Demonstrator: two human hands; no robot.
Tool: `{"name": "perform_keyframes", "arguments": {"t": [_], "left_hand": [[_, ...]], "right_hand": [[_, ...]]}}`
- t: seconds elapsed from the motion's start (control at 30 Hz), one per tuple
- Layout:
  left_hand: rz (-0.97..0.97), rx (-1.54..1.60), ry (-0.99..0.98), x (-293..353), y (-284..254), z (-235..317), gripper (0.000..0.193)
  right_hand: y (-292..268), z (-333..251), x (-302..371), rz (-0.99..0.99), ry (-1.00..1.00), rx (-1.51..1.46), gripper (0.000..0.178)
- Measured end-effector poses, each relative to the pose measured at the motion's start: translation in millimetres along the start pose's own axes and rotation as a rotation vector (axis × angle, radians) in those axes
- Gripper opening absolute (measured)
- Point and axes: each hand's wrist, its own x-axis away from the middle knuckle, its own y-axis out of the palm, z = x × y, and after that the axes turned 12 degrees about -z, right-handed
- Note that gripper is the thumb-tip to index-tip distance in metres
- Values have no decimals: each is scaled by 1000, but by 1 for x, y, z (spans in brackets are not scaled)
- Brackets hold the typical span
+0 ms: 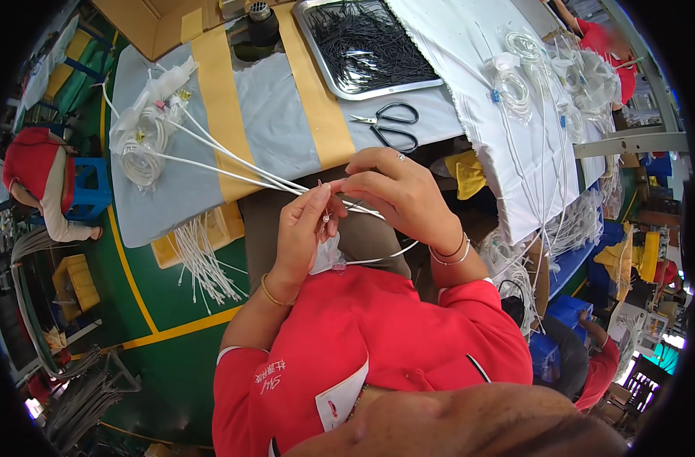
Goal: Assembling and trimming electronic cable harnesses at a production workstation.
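My left hand [305, 225] is closed in a pinch around the end of a white cable [248, 172], above my lap. Close against it, my right hand [401, 189] has its fingertips pinched together at the same spot. A thin dark piece [353, 204] shows near the right fingertips, too small to make out fully. Several white cables run from a coiled bundle in clear plastic bags [143, 152] on the table's left, passing behind my hands. Below the left hand hangs a small clear bag [328, 255]. Black-handled scissors [397, 126] lie on the table beyond my right hand.
A metal tray [355, 93] of thin black pieces stands at the back, beside a dark heat-gun-like tool [263, 24]. White cloth [469, 91] covers the right side, with bagged cable coils [513, 91]. Cable ends hang over a yellow bin [164, 251]. Other people sit nearby.
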Motion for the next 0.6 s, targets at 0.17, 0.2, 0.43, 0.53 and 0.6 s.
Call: {"name": "perform_keyframes", "arguments": {"t": [0.17,0.2,0.43,0.53,0.6], "left_hand": [[-25,69,21,-1,-1,-4,29],[-24,70,21,-1,-1,-5,29],[-47,-147,-6,-1,3,-8,26],[-63,-123,30,0,4,-10,22],[-71,-112,49,0,4,-10,20]], "right_hand": [[-6,3,-6,-11,-44,18,14],[-9,2,-5,-34,-36,23,14],[-7,5,-4,-84,-101,6,14],[-8,6,-1,-138,-97,19,14],[-8,8,-2,-190,-140,-8,14]]}}
